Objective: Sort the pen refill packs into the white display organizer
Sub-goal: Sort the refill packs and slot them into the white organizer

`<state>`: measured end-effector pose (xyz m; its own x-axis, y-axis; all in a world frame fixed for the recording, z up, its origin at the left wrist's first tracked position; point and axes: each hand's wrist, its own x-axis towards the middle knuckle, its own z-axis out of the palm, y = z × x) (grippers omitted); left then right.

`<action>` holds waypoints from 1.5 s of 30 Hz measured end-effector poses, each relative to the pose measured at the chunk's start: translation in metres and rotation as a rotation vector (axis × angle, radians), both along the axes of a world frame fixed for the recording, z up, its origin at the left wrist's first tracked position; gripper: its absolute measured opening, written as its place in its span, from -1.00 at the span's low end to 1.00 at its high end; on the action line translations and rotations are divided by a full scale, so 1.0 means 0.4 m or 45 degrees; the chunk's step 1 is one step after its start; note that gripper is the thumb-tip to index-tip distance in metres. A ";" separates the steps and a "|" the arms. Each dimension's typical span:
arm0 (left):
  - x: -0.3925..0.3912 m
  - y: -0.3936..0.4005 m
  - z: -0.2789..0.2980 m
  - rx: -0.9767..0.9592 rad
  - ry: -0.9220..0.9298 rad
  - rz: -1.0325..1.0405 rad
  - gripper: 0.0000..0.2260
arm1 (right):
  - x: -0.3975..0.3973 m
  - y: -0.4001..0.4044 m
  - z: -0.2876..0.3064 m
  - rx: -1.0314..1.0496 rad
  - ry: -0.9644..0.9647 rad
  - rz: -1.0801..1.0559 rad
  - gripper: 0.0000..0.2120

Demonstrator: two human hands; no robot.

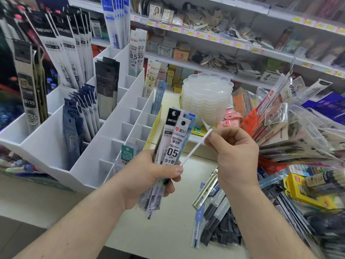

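Note:
My left hand (149, 176) grips a bundle of several pen refill packs (175, 141) upright in front of me, the front one white and marked 0.5. My right hand (233, 152) pinches a thin clear pack with a white edge (196, 146), seen edge-on, slanting down toward my left thumb. The white display organizer (104, 143) stands to the left, its stepped compartments holding black, white and dark blue refill packs (82, 113). A green-topped pack (127, 154) sits in a front slot, just left of my left hand.
Loose refill packs (214, 206) lie on the counter at lower right. A heap of clear-bagged stationery (291, 131) fans out at right, with a yellow box (306, 191). A stack of translucent palettes (207, 98) stands behind my hands. Shelves of goods fill the back.

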<state>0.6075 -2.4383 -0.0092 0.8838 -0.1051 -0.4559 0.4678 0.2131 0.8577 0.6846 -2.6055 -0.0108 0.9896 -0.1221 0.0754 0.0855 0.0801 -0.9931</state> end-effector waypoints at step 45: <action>0.017 -0.057 -0.087 0.334 -0.208 0.386 -0.83 | -0.056 -0.044 0.020 -0.185 0.550 0.324 -0.91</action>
<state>0.6143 -2.4612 -0.0438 0.9197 0.2712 -0.2840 0.2712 0.0845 0.9588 0.6623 -2.6233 -0.0027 0.9311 0.1076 -0.3485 -0.3391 -0.0967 -0.9358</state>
